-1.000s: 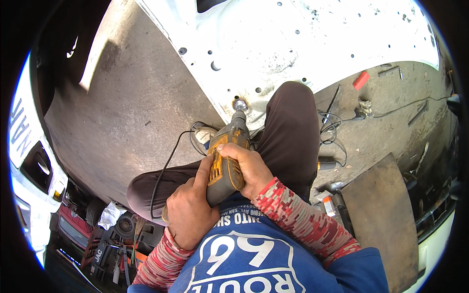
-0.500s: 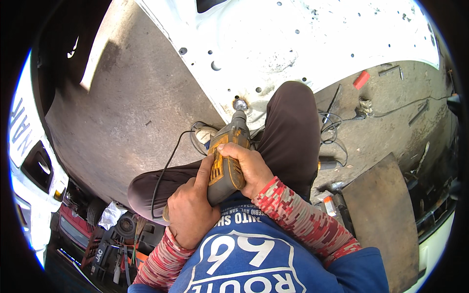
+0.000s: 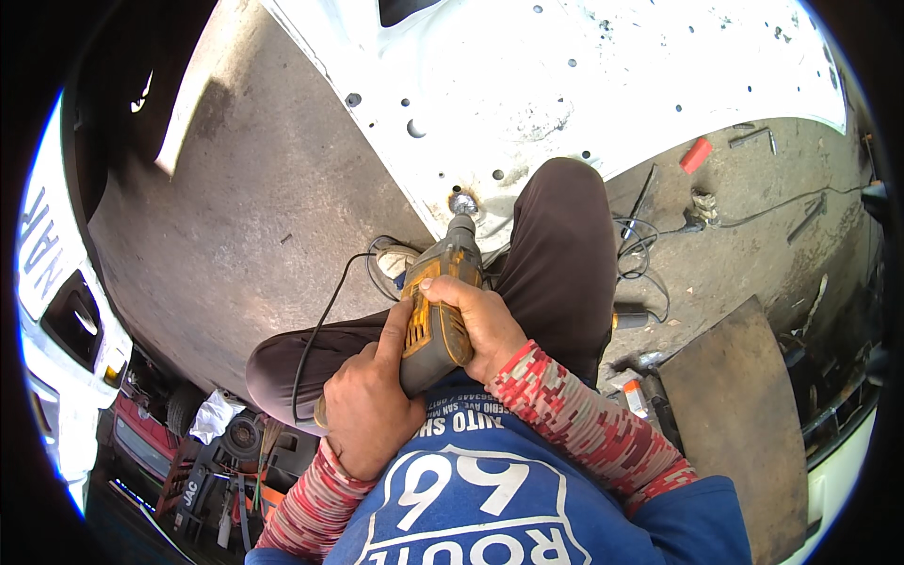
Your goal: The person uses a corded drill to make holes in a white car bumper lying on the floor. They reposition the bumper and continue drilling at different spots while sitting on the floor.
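A yellow and dark grey power drill [image 3: 435, 325] is gripped between both of my hands, its chuck pointing away from me. My left hand [image 3: 372, 400] is wrapped round its rear and handle, with one finger stretched along the housing. Across the right side of the body my right hand [image 3: 480, 325] is closed, thumb on top. The drill's front end meets a shiny bare-metal patch [image 3: 462, 203] near the corner of a large white car panel [image 3: 490, 104]. Whether a bit is inside the metal cannot be made out. A black cord [image 3: 325, 330] loops from the drill.
Right of my knee lie a coiled black cable [image 3: 640, 254], a red block [image 3: 696, 154] and several metal tools on the concrete floor [image 3: 254, 188]. A brown flat board [image 3: 739, 424] is at lower right. Wheels and clutter [image 3: 242, 436] fill the lower left.
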`<state>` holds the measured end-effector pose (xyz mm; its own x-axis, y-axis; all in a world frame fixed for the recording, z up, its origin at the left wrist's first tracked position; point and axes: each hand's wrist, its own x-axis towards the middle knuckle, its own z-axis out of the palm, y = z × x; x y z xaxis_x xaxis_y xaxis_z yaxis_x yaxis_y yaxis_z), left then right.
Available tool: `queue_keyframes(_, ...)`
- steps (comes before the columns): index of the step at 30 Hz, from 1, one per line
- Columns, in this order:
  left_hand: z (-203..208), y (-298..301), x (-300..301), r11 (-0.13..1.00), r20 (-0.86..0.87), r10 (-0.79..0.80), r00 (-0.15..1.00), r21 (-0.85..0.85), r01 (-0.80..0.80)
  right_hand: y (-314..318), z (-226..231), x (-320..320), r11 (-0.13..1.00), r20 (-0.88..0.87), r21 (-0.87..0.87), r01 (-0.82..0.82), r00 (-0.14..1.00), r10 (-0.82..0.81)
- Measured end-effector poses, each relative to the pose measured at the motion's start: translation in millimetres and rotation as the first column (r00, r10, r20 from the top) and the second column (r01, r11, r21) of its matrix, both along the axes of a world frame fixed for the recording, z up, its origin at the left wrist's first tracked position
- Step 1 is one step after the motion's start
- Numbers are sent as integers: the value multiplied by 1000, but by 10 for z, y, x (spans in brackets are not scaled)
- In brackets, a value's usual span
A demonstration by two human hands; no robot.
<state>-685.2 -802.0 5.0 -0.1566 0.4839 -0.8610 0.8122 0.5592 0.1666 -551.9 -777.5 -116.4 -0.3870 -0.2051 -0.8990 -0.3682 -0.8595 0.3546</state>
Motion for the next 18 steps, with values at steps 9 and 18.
queue_keyframes(9, 1, -1, 8, 1000, -6, -2, 1000, -12, 2, -3, 4, 2, 1000, -4, -1, 10, 1000, -10)
queue_keyframes(18, -2, -29, 23, 1000, -5, 6, 1000, 13, -6, -20, 3, 11, 1000, 6, -3, 9, 1000, -9)
